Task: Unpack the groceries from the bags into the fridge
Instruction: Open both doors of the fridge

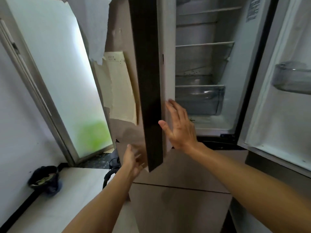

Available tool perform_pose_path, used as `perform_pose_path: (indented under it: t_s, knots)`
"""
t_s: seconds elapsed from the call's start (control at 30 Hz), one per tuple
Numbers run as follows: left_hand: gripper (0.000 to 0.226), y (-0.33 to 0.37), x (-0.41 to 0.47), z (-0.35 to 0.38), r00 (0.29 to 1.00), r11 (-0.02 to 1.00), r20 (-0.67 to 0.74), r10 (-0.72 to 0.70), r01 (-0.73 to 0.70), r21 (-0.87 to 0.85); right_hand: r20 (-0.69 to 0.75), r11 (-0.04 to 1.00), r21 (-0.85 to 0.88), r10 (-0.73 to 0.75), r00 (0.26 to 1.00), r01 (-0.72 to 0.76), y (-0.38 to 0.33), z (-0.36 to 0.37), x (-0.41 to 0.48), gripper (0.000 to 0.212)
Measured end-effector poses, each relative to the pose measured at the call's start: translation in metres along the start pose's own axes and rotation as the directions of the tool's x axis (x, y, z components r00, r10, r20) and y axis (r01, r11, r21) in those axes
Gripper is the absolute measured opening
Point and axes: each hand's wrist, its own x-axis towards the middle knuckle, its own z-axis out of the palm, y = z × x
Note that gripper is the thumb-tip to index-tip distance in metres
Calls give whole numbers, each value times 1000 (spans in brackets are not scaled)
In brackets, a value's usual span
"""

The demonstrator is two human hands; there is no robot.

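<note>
Right grip (pixel 178 125), released with straight fingers, lies on the inner edge of the left door (pixel 146 81). Left grip (pixel 133 158), also released, is at that door's outer face near its bottom corner.

bright daylight glares through the frosted window (pixel 67 68); wide-angle bending at edges, slight blur on hands.

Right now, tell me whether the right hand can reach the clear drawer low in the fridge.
Probably yes: the open right hand is past the left door, with nothing between it and the clear drawer.
</note>
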Motion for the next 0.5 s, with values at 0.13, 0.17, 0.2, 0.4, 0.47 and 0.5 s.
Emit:
perform_pose_path:
  t_s: [0.13, 0.17, 0.2, 0.4, 0.47, 0.5]
  knots:
    - [59, 18, -34, -35, 992, 988, -69, 103, -95, 118, 78, 998, 7, 54, 995, -55, 2, -8, -16, 66]
    - [48, 23, -43, -44, 989, 986, -89, 119, -108, 125, 107, 998, -5, 70, 992, -70, 2, -7, -19, 66]
    - [37, 30, -51, -55, 982, 982, -110, 150, -136, 131, 139, 997, -17, 78, 987, -77, 0, -4, -20, 64]
    - [40, 79, -75, -111, 776, 856, -374, 508, -408, 317, 247, 1000, -3, 3, 969, -2, -30, 32, -17, 40]
    - [49, 94, -80, -119, 608, 709, -376, 699, -520, 477, 305, 1000, 5, -20, 952, 20, -46, 47, -11, 42]
    - [52, 100, -84, -120, 523, 602, -318, 791, -573, 556, 337, 999, -3, -32, 941, 35, -53, 55, -9, 44]
